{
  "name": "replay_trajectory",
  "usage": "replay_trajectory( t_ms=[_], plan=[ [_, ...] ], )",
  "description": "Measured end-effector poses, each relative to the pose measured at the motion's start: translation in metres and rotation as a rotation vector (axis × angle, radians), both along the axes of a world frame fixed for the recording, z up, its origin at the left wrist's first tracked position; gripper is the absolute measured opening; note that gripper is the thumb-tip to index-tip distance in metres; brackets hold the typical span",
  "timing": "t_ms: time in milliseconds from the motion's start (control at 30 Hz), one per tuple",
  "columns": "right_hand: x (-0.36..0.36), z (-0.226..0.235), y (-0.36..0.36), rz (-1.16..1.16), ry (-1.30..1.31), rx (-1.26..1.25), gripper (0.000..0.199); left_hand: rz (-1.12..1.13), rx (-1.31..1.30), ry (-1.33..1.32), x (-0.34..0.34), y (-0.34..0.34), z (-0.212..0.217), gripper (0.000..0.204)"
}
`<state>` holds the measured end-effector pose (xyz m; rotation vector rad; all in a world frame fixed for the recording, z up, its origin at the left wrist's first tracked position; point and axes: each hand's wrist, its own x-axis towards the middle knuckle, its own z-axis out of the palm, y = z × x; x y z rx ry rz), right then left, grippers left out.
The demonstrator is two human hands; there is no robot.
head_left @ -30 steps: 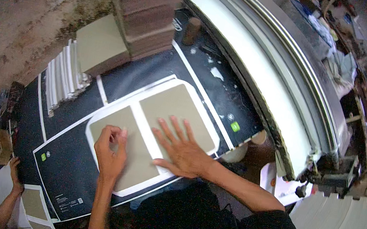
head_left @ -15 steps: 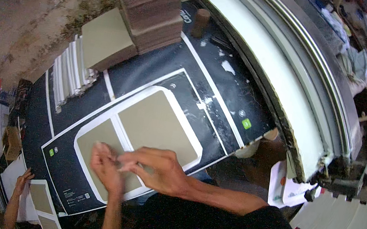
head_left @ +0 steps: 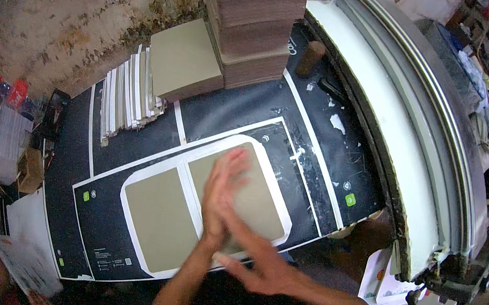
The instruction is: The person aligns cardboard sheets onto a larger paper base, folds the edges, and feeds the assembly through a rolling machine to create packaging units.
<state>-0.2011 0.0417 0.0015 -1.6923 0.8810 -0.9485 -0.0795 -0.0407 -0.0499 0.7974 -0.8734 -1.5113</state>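
Observation:
My left hand [head_left: 221, 195] is raised over the work, slightly blurred, its fingers stretched upward. Against its palm rests my right hand [head_left: 262, 260], fingers straight and thumb apart. Neither hand shows anything held between them. Below them lies a book cover blank [head_left: 159, 219]: two grey-brown board panels on a white sheet, its edges folded over the boards, with a white strip between the panels. It sits on a black printed mat [head_left: 93, 227] with white lines. My hands partly hide the right panel and the strip.
Tall stacks of cut board [head_left: 256, 22] and a lower stack [head_left: 186, 55] stand at the back, beside white folded strips [head_left: 132, 92]. A long machine with a white bed [head_left: 385, 124] borders the right. At lower left, another person's hands hold a printed sheet [head_left: 22, 264].
My hands have come from fingers pinched together over the left panel to palms together further right. The view has shifted. The other person now lifts a sheet.

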Motion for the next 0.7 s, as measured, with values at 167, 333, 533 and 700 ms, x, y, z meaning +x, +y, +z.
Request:
replay_trajectory(
  t_ms=[167, 333, 533, 700],
  plan=[
    [-0.050, -0.031, -0.077, -0.483, 0.249, 0.116, 0.038, -0.060, -0.646, -1.379, 0.037, -0.089, 0.017, 0.062],
    [-0.062, -0.057, -0.112, -0.546, 0.398, -0.081, 0.031, -0.343, -0.731, -1.520, 0.027, -0.121, 0.025, 0.073],
    [-0.059, -0.056, -0.123, -0.526, 0.415, -0.088, 0.032, -0.392, -0.757, -1.458, 0.029, -0.134, 0.012, 0.066],
    [-0.052, -0.058, -0.143, -0.475, 0.496, -0.214, 0.030, -0.465, -0.695, -1.442, 0.025, -0.136, 0.017, 0.063]
  ],
)
